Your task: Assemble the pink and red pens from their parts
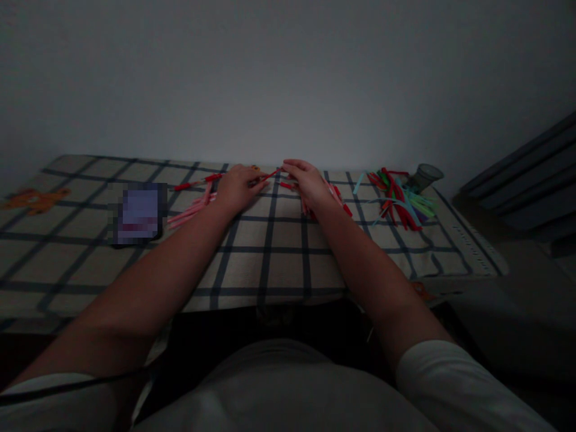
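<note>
My left hand (pixel 239 186) and my right hand (pixel 306 180) reach to the far side of a checked tablecloth (pixel 270 252). Both are closed in a pinch on a thin red strip (pixel 271 174) stretched between them. Behind my left hand a longer red strip (pixel 198 182) runs out to the left. Pink strips (pixel 191 213) lie on the cloth beside my left wrist. More red and pink strips (pixel 336 195) lie by my right hand.
A heap of red, green and light blue strips (pixel 402 201) lies at the far right, next to a small grey cup (pixel 425 176). A blurred dark rectangle (pixel 137 215) lies at the left. An orange figure (pixel 33 199) decorates the cloth's left edge. A wall stands behind.
</note>
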Available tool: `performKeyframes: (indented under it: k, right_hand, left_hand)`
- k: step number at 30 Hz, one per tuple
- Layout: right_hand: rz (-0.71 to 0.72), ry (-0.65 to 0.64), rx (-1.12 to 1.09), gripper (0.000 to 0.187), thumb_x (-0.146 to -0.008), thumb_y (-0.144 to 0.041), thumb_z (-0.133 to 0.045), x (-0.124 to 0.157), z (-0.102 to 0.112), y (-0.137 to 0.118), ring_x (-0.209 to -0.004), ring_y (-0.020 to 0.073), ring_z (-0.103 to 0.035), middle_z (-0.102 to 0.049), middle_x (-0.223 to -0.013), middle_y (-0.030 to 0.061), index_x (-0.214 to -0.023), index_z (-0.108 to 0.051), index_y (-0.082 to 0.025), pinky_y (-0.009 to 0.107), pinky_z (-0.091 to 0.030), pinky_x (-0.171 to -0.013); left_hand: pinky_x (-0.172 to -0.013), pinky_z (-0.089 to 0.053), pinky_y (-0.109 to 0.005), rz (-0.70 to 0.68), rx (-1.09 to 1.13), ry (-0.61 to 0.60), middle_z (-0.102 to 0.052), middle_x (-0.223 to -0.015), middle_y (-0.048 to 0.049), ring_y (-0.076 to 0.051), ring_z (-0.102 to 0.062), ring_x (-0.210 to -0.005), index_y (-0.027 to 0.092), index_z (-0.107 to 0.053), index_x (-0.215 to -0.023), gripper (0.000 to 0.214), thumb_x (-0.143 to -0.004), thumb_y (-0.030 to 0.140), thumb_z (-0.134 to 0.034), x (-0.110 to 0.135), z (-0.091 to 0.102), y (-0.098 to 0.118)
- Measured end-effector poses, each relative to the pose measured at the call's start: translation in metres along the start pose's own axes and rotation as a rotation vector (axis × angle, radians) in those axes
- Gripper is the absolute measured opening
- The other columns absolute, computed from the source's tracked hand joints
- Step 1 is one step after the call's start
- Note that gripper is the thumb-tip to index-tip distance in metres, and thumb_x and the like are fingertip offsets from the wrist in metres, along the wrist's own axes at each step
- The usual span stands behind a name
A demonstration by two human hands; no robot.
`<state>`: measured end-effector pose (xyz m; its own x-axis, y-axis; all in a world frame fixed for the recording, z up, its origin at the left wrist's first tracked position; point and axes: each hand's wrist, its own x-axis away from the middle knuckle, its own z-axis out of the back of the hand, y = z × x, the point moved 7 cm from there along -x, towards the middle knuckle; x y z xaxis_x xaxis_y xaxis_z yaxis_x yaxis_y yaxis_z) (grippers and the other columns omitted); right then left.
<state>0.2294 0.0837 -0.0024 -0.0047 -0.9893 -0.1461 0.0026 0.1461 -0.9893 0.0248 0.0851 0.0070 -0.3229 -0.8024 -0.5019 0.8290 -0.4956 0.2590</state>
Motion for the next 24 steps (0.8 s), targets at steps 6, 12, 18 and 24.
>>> performKeyframes:
  k: [6,12,18,24]
  right_hand:
    - [-0.014,0.017,0.048,0.025,-0.099,-0.039,-0.083,0.0029,-0.0030,-0.0012,-0.101,0.0152,-0.075,-0.084,-0.124,0.0058,-0.119,-0.080,-0.025,0.030,-0.064,-0.091]
    - [-0.017,0.001,0.040,0.024,-0.095,-0.039,-0.087,-0.0010,-0.0066,0.0036,-0.086,0.0133,-0.071,-0.082,-0.106,0.0015,-0.114,-0.081,-0.026,0.027,-0.059,-0.079]
    - [-0.017,0.007,0.045,0.022,-0.096,-0.039,-0.086,0.0003,-0.0067,0.0022,-0.084,0.0133,-0.070,-0.082,-0.105,0.0016,-0.113,-0.080,-0.026,0.026,-0.057,-0.075]
    - [-0.025,0.010,0.060,0.027,-0.098,-0.040,-0.084,0.0056,-0.0074,-0.0017,-0.090,0.0144,-0.073,-0.084,-0.109,0.0022,-0.121,-0.081,-0.027,0.026,-0.058,-0.078]
  left_hand:
    - [-0.103,-0.056,-0.044,-0.020,0.033,0.027,-0.087,-0.129,-0.0098,-0.031,-0.072,-0.118,0.031,-0.090,-0.133,0.034,-0.108,0.045,-0.072,0.0005,-0.0010,-0.0023]
    - [-0.099,-0.054,-0.043,-0.025,0.025,0.029,-0.087,-0.123,-0.0090,-0.032,-0.070,-0.115,0.033,-0.090,-0.134,0.034,-0.107,0.045,-0.073,0.0012,0.0003,-0.0011]
    - [-0.102,-0.053,-0.042,0.005,0.016,-0.005,-0.087,-0.128,-0.0095,-0.032,-0.071,-0.119,0.032,-0.089,-0.136,0.035,-0.107,0.042,-0.073,0.0008,-0.0008,-0.0008]
    - [-0.099,-0.054,-0.043,-0.016,0.007,0.013,-0.087,-0.124,-0.0091,-0.032,-0.072,-0.117,0.032,-0.090,-0.133,0.034,-0.106,0.043,-0.073,0.0003,-0.0011,-0.0006]
